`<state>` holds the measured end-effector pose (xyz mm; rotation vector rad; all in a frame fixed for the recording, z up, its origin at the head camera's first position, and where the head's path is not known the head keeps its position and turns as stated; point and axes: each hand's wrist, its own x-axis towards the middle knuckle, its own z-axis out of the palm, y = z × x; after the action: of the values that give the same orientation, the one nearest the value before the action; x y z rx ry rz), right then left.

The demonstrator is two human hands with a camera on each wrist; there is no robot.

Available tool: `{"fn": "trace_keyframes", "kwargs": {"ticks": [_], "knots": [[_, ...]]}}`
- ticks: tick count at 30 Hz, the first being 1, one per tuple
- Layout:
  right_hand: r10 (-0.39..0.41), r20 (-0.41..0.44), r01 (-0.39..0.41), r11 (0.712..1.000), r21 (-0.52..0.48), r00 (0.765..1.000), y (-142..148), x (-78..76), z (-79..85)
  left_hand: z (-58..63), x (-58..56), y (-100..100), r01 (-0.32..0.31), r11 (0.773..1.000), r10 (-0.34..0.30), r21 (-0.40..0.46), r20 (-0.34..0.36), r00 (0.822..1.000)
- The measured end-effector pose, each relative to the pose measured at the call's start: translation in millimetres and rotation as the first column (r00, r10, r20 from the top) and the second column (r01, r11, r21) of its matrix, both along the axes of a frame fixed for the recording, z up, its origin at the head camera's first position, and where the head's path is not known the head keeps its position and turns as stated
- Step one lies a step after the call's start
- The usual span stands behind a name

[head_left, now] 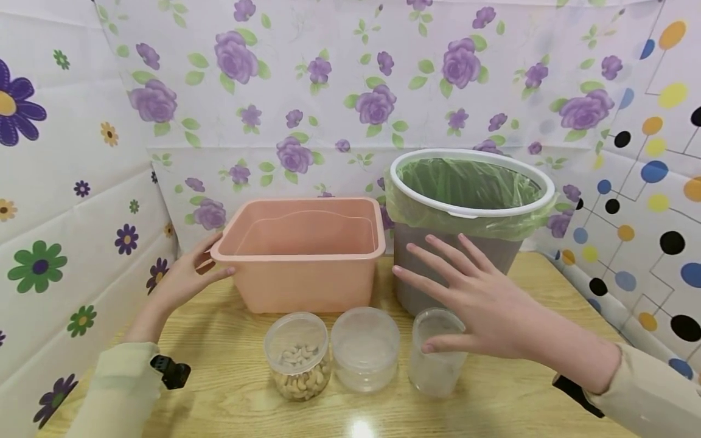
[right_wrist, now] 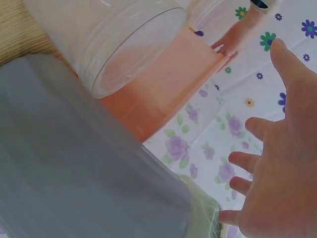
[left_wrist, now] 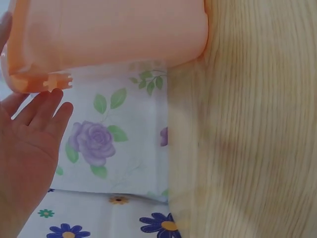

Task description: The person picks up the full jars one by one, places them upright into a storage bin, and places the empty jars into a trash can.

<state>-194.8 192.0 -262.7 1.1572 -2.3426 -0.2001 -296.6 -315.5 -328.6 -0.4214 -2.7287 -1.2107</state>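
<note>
My left hand [head_left: 183, 277] is at the left end of a pink plastic basin [head_left: 306, 286], fingertips right at its rim and thumb stretched along the front corner. In the left wrist view its fingers [left_wrist: 49, 111] look fairly straight beneath the rim's edge. Fingers spread wide, my right hand [head_left: 482, 298] hovers over a small clear lidded jar [head_left: 435, 371], in front of a grey trash bin [head_left: 416, 267]. It holds nothing. Left of that jar stand a wider clear jar [head_left: 366, 347] and a lidded jar of cashews [head_left: 300, 365].
A green liner bag [head_left: 400, 210] is folded over the bin's top under a white ring [head_left: 465, 211]. The jars stand in a row on the wood-grain table [head_left: 230, 383], in front of the basin and bin. Patterned cloth [head_left: 328, 79] closes the back and both sides.
</note>
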Motion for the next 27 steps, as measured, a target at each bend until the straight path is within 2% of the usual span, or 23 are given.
{"fn": "trace_keyframes", "kwargs": {"ticks": [7, 13, 17, 21, 27], "knots": [[0.014, 0.000, -0.014, 1.000, 0.004, 1.000, -4.8, -3.0, -1.6, -5.3, -1.3, 5.9, -0.029, 0.995, 0.027, 0.091, 0.014, 1.000], [0.023, 0.007, -0.024, 1.000, 0.005, 1.000, -8.1, -4.7, -2.4, -6.5, 2.3, 9.0, -0.044, 0.993, 0.042, 0.112, 0.027, 0.999], [0.034, 0.011, -0.034, 0.999, 0.007, 0.999, -11.8, -5.5, -1.2, -6.0, 2.5, 12.1, -0.011, 0.987, 0.009, 0.158, 0.014, 1.000], [0.043, 0.021, -0.043, 0.999, 0.019, 0.999, -17.9, -6.2, -0.2, -6.7, 2.5, 15.7, 0.032, 0.971, -0.035, 0.236, 0.008, 0.999], [0.091, 0.016, -0.091, 0.995, 0.027, 0.996, -35.6, -10.4, 3.4, -9.5, 3.7, 18.6, 0.034, 0.950, -0.042, 0.312, 0.019, 0.999]]}}
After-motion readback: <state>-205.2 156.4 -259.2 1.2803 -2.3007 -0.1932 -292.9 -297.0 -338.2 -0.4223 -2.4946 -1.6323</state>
